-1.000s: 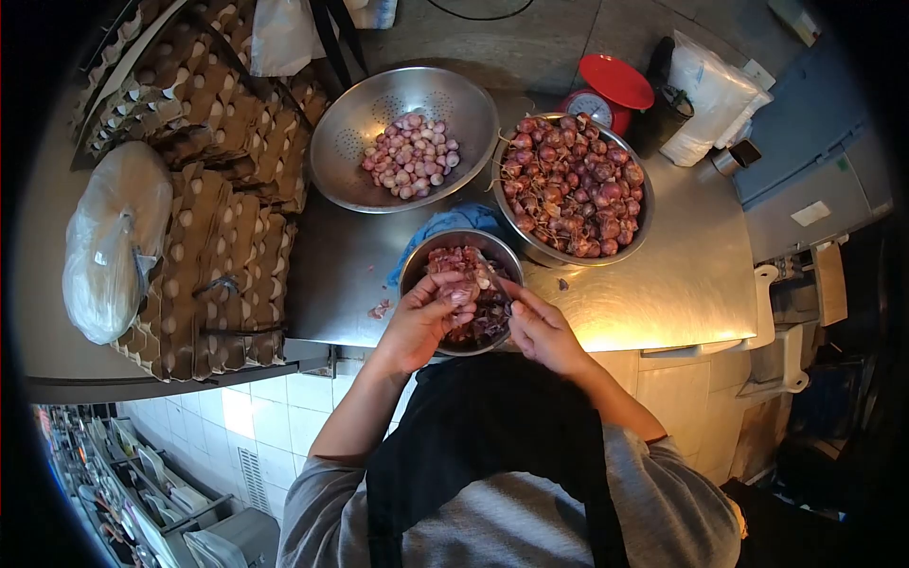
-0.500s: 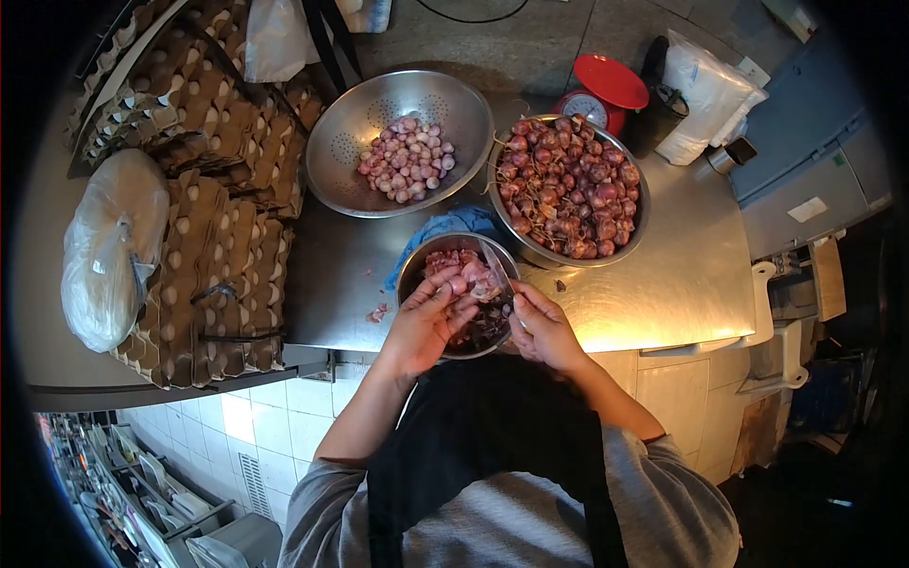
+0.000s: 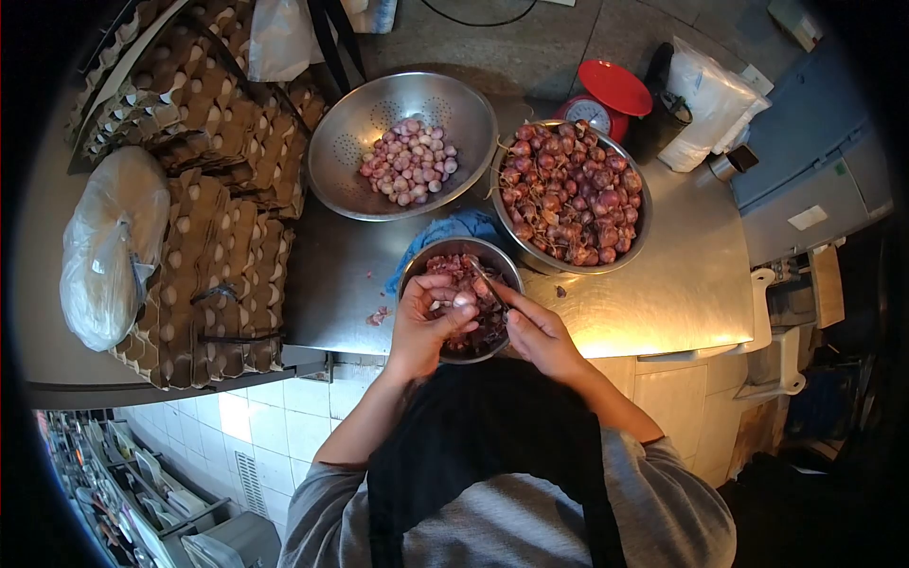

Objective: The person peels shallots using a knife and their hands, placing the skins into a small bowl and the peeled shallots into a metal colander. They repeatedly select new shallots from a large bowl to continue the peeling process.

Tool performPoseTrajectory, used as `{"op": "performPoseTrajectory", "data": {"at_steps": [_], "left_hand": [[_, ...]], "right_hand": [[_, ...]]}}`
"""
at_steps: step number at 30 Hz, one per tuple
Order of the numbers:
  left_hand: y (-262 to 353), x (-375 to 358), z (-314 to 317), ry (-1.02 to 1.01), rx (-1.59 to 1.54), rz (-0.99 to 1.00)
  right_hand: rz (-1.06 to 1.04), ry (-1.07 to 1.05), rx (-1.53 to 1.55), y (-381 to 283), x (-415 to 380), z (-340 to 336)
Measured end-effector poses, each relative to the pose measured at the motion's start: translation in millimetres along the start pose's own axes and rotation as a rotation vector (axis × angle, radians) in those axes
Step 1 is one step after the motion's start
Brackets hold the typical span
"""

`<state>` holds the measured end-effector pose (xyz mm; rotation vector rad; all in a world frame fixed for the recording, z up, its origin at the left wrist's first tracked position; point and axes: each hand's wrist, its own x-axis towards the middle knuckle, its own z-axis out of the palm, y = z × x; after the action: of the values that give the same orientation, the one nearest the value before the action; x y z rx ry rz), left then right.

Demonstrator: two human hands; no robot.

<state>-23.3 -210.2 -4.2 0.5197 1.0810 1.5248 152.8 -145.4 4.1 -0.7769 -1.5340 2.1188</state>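
Observation:
Over a steel bowl of onion skins, my left hand pinches a pale peeled shallot between thumb and fingers. My right hand is closed round a small knife, its blade pointing up and left over the bowl. Behind the bowl, a steel colander holds many peeled shallots. To its right a large steel bowl is heaped with unpeeled shallots. The knife's handle is mostly hidden in my right hand.
A blue cloth lies behind the skins bowl. Stacked egg trays and a tied plastic bag stand at the left. A red scale is at the back right. Skin scraps lie on the steel table.
The knife has dropped lower, its blade now darker to view. Loose skin that hung between my hands is gone from there, and the shallot in my left hand shows paler.

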Motion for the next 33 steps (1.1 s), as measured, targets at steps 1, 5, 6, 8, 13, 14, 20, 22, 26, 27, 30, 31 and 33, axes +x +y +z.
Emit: {"op": "performPoseTrajectory", "data": {"at_steps": [1,5,6,8,13,14,20,22,26,27,30,31,33], "left_hand": [[-7,2,-2,-0.028,0.099,0.129],[0,1,3,-0.036,0.169,0.172],[2,0,5,-0.022,0.200,0.168],[7,-2,8,0.004,0.262,0.161],[8,-6,11,0.027,0.307,0.184],[8,-6,11,0.032,0.320,0.187],[9,-7,15,0.024,0.331,0.209],[7,-5,16,0.005,0.283,0.302],[3,-4,12,-0.094,0.195,0.304],[6,-6,13,-0.109,0.132,0.259],[12,-10,14,-0.153,0.033,0.135],[11,-8,10,-0.164,0.060,0.103],[10,-7,7,-0.162,0.075,0.069]], "right_hand": [[-0.005,-0.033,-0.021,0,-1,-1],[-0.383,0.019,-0.454,6,4,3],[-0.387,0.038,-0.494,4,3,5],[-0.376,0.066,-0.569,0,1,7],[-0.296,0.077,-0.764,-11,-3,8],[-0.295,0.071,-0.723,-10,-3,8],[-0.128,0.028,-0.151,4,-1,2],[-0.002,0.008,0.093,5,-1,-1],[-0.002,0.077,0.107,4,0,2],[0.008,0.104,0.072,8,2,-3],[-0.013,0.161,-0.049,7,4,-6],[-0.029,0.175,-0.092,4,4,-5],[-0.049,0.170,-0.077,-2,0,1]]}}
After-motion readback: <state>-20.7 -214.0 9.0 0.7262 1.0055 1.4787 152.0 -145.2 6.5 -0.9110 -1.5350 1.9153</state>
